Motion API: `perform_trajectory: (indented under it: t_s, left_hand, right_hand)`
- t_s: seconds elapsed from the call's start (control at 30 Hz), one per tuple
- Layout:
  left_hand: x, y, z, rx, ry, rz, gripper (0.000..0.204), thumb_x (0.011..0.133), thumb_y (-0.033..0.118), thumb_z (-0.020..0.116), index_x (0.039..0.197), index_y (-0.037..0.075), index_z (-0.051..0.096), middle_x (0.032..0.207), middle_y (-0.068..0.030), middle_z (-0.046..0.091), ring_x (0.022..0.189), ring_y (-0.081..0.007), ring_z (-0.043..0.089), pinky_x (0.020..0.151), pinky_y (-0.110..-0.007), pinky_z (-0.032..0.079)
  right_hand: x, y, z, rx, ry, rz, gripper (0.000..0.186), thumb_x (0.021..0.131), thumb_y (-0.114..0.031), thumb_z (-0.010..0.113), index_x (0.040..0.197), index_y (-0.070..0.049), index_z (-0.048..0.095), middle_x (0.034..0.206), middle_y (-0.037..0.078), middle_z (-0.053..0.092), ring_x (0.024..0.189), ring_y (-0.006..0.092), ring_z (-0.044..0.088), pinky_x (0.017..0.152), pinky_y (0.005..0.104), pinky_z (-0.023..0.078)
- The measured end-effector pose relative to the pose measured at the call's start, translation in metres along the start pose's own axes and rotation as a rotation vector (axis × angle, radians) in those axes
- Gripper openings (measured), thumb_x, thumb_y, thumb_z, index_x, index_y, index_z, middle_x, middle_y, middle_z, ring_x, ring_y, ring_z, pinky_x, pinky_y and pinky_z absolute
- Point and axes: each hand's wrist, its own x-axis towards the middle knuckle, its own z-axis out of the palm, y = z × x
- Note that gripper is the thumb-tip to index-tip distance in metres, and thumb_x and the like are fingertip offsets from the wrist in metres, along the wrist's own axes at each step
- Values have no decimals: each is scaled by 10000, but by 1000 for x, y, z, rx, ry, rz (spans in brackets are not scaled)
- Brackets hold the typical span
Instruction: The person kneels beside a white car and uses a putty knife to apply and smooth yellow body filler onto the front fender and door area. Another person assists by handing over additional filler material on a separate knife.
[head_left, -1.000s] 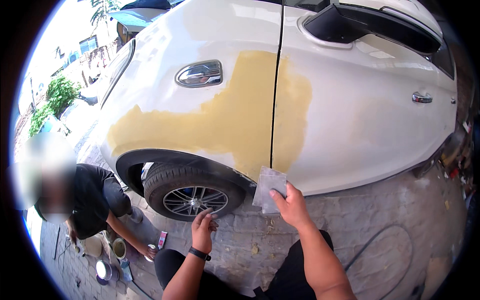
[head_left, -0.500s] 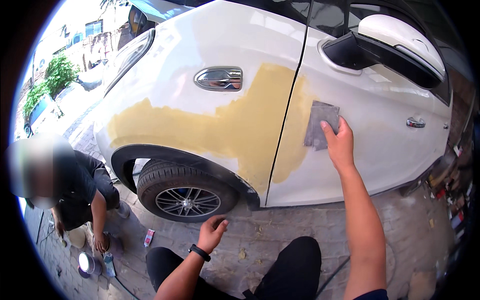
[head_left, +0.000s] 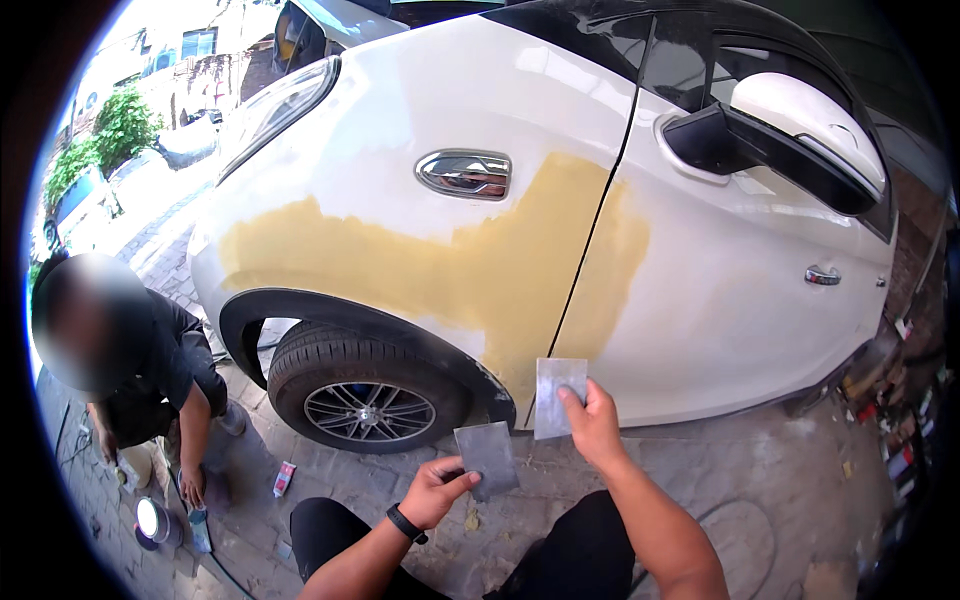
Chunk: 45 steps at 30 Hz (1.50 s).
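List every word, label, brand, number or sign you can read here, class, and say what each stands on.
No text can be read.
Tube: any print is too small.
Wheel cap: its mark is too small.
Tyre: any lettering is too small.
Plate in left hand, plate in right hand: no writing visible.

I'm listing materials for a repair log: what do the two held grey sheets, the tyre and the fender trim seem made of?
Left sheet and right sheet: thin metal or stiff plastic; flat, satiny grey faces with straight edges leave it open. Tyre: apparently rubber, dull black with grooved tread. Fender trim: chromed metal or plastic, by its mirror-like shine.
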Motion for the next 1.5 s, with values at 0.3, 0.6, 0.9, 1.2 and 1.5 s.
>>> perform_trajectory:
  t_s: [0.3,0.6,0.9,1.2,1.5]
  left_hand:
    - [10,-35,-23,255,258,-47,119,980,80,691,1036,-18,729,825,31,636,763,-66,538,670,-291,454]
    - [21,-77,-42,496,249,40,210,937,148,735,896,-32,633,741,-65,575,731,-117,534,656,-340,461]
    - [20,-77,-41,439,262,6,224,934,164,740,922,-35,638,742,-80,599,714,-115,528,652,-346,470]
    - [16,-54,-30,505,232,-39,236,939,144,731,860,-25,586,696,-81,527,685,-113,457,624,-357,433]
    - [12,-55,-34,496,232,-51,249,946,164,723,877,-24,576,693,-68,518,686,-110,456,621,-356,427]
  right_hand:
    - [175,-163,-124,-524,254,-400,328,1020,-170,614,1286,21,578,1139,178,722,1026,280,701,947,380,523]
    - [215,-168,-112,-990,672,-701,546,926,-389,739,1308,-59,530,1117,184,731,965,385,731,771,479,576]
    - [237,-163,-108,-1093,754,-973,638,832,-421,860,1278,-89,547,1092,71,642,944,319,685,694,426,568]
    - [213,-123,-92,-1024,676,-965,644,795,-393,888,1257,-81,566,1073,86,641,902,320,678,680,415,556]
    - [196,-104,-80,-956,602,-997,647,763,-337,913,1233,-65,561,1014,97,651,833,323,666,647,414,538]
